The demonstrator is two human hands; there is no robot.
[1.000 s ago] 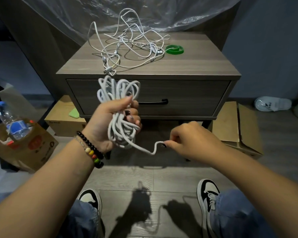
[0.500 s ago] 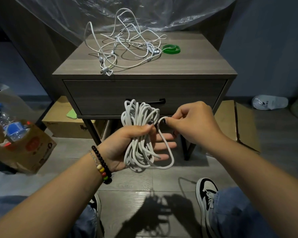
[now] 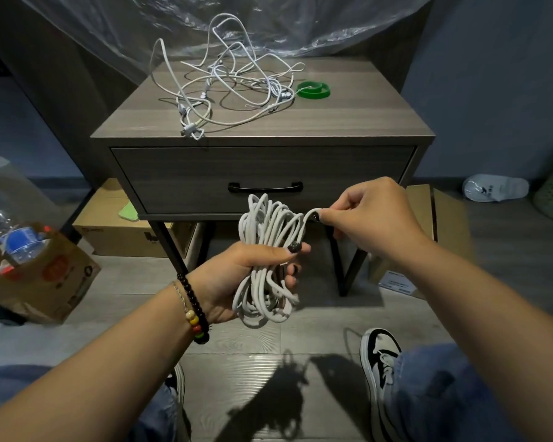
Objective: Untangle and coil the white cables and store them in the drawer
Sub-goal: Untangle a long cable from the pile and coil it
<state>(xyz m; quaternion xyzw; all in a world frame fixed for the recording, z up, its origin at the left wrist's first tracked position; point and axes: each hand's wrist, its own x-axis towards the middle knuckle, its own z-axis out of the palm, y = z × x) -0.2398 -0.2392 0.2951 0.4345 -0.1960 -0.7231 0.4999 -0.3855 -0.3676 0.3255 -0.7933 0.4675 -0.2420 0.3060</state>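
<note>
Arms: I see both bare, no sleeves.
Left wrist: black bead bracelet (image 3: 194,309) with coloured beads.
Nails: dark polish.
Legs: blue jeans (image 3: 441,393).
Feet: black-and-white sneakers (image 3: 380,355).

A roll of green tape (image 3: 313,90) lies at the upper centre of the frame, with crinkled clear plastic sheeting (image 3: 179,23) draped along the top edge behind it. At the left edge a brown paper bag (image 3: 48,282) holds a plastic bottle (image 3: 10,231) with a blue label, and a cardboard box (image 3: 115,231) with a pale green item (image 3: 129,212) on it sits just right of the bag. Flattened cardboard (image 3: 444,218) lies at the right, a white slipper (image 3: 495,187) rests on the grey plank floor (image 3: 253,393) beyond it, and a black-and-white sneaker (image 3: 380,355) shows at the lower right.
</note>
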